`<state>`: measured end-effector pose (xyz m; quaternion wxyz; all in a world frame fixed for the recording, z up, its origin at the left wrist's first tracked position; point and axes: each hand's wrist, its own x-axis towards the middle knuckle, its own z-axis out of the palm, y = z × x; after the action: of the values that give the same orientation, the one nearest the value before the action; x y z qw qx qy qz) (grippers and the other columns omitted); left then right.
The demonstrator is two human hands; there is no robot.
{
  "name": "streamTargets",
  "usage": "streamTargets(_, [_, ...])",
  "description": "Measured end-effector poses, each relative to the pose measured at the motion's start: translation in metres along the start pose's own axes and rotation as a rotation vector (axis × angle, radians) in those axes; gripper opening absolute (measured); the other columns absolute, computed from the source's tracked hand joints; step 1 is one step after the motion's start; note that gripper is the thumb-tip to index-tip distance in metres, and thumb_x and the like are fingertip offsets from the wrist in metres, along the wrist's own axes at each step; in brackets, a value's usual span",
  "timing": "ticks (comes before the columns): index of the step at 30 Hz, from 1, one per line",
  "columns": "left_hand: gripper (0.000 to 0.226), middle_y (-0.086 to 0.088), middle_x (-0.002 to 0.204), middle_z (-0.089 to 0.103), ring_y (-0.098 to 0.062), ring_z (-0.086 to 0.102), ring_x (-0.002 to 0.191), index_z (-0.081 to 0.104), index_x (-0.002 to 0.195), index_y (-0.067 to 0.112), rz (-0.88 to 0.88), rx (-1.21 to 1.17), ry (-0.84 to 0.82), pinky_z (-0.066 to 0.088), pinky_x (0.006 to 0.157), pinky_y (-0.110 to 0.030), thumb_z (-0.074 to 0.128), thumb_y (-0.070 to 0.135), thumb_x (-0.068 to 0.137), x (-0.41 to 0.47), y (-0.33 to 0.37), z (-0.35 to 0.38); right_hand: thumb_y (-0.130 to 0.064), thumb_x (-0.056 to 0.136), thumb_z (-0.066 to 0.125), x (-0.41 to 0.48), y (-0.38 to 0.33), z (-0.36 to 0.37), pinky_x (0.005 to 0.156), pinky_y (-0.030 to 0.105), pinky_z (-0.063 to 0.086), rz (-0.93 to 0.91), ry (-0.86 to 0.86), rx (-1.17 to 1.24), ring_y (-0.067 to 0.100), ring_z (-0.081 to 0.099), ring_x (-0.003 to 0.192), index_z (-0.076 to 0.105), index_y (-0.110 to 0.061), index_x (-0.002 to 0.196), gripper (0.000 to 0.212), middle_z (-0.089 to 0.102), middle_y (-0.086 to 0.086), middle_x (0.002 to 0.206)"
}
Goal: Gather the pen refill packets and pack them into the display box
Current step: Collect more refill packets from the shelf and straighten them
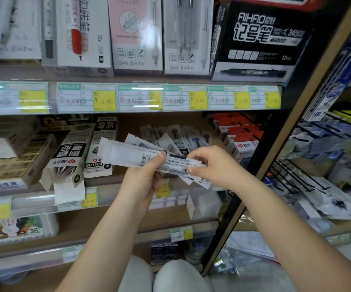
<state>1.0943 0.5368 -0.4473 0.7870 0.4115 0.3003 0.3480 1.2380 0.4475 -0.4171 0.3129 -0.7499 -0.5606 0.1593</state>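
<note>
I had both hands up in front of the middle shelf [107, 183], sharing one fan of refill packets [128, 154]. My left hand [147, 175] was closed around the fan from below, thumb pressed down on the top packet beside its barcode and the other fingers curled underneath, so the long pale ends of the packets stuck out up and to the left of that hand. My right hand [210, 163] was just to the right of it, pinching the near ends of the packets between thumb and fingers; a few white ends splayed out below that hand's fingertips. The two hands were nearly touching, with only the packets between them. Behind the hands, further back on the same shelf, more packets [176, 138] stood loose in an uneven row. To the left of my left hand an open display box [71, 157] leaned over with its flap hanging past the shelf edge and dark refills showing in its mouth; a second box [100, 148] stood upright right beside it. Off past my right hand sat red-topped boxes [242, 135]. Yellow price tags [105, 101] ran along the shelf edge above the hands. The picture was too blurred for me to count the packets held.
</note>
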Motion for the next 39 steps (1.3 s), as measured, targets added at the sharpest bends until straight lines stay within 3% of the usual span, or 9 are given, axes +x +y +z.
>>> streamTargets(10, [0.015,-0.004,0.068,0.061,-0.011,0.053,0.047,0.062,0.082,0.004,0.208,-0.064,0.163,0.047,0.047,-0.017,0.069,0.017,0.082,-0.004,0.024,-0.01,-0.03,0.074,0.077,0.031,0.016,-0.004,0.068,0.021,0.049,0.175,0.087,0.079,0.009,0.059,0.078,0.068,-0.022,0.086,0.017,0.064,-0.006,0.084])
streamTargets(17, [0.02,0.001,0.071,0.064,-0.006,0.069,0.06,0.057,0.08,0.004,0.207,-0.175,0.234,0.044,0.098,-0.038,0.067,0.021,0.081,-0.029,0.021,-0.009,-0.02,0.081,0.068,0.033,0.013,0.008,0.082,0.021,0.039,0.099,0.324,-0.069,0.015,0.051,0.105,0.054,-0.019,0.125,0.046,0.048,0.003,0.121])
streamTargets(22, [0.017,0.002,0.071,0.069,-0.008,0.07,0.07,0.059,0.085,0.008,0.266,-0.205,0.17,0.056,0.082,-0.032,0.066,0.019,0.073,-0.042,0.009,-0.007,-0.014,0.088,0.059,-0.008,-0.016,0.036,0.07,0.009,0.041,0.171,0.638,0.43,0.005,0.052,0.082,0.041,-0.02,0.112,0.031,0.05,0.0,0.102])
streamTargets(25, [0.027,0.001,0.072,0.07,-0.01,0.069,0.073,0.063,0.09,0.009,0.297,-0.207,0.112,0.058,0.08,-0.032,0.068,0.021,0.067,-0.05,-0.002,-0.006,-0.035,0.081,0.066,-0.036,-0.037,0.063,0.087,0.034,0.047,0.388,0.446,1.041,0.015,0.058,0.093,0.051,-0.018,0.115,0.041,0.059,-0.002,0.101])
streamTargets(29, [0.037,-0.008,0.084,0.073,-0.019,0.07,0.082,0.07,0.09,0.005,0.219,-0.138,0.127,0.057,0.073,-0.029,0.072,0.025,0.059,-0.061,-0.022,0.001,-0.038,0.061,0.072,-0.044,-0.058,0.078,0.092,0.039,0.048,0.429,0.102,1.609,0.025,0.062,0.099,0.065,-0.007,0.107,0.056,0.066,0.012,0.103])
streamTargets(32, [0.04,-0.008,0.08,0.073,-0.015,0.07,0.075,0.067,0.095,-0.001,0.176,-0.162,0.12,0.057,0.069,-0.025,0.069,0.021,0.062,-0.069,-0.024,0.006,-0.031,0.06,0.073,-0.037,-0.064,0.079,0.1,0.042,0.045,0.464,0.117,1.663,0.029,0.058,0.105,0.06,0.002,0.117,0.067,0.062,0.02,0.112])
streamTargets(34, [0.006,-0.004,0.063,0.063,-0.01,0.063,0.06,0.062,0.08,0.006,0.09,-0.08,0.055,0.055,0.06,-0.015,0.062,0.011,0.076,-0.07,-0.015,0.013,-0.025,0.064,0.072,-0.034,-0.063,0.075,0.078,0.034,0.053,0.473,0.132,1.626,0.025,0.062,0.086,0.067,-0.002,0.101,0.044,0.067,0.015,0.091])
streamTargets(36, [0.031,-0.004,0.064,0.046,-0.012,0.048,0.058,0.045,0.071,0.018,-0.042,-0.002,-0.18,0.046,0.055,-0.011,0.038,0.002,0.096,-0.067,-0.012,0.009,-0.017,0.076,0.068,-0.033,-0.059,0.071,0.053,0.025,0.051,0.484,0.196,1.568,0.018,0.064,0.064,0.068,-0.009,0.082,0.01,0.069,0.007,0.072])
streamTargets(39, [0.038,-0.012,0.08,0.048,-0.007,0.038,0.065,0.036,0.07,0.021,-0.047,0.021,-0.136,0.041,0.063,-0.021,0.027,0.003,0.101,-0.078,-0.016,-0.004,-0.016,0.084,0.065,-0.031,-0.052,0.065,0.057,0.028,0.044,0.501,0.276,1.518,0.018,0.059,0.062,0.069,-0.014,0.074,0.011,0.07,0.003,0.066])
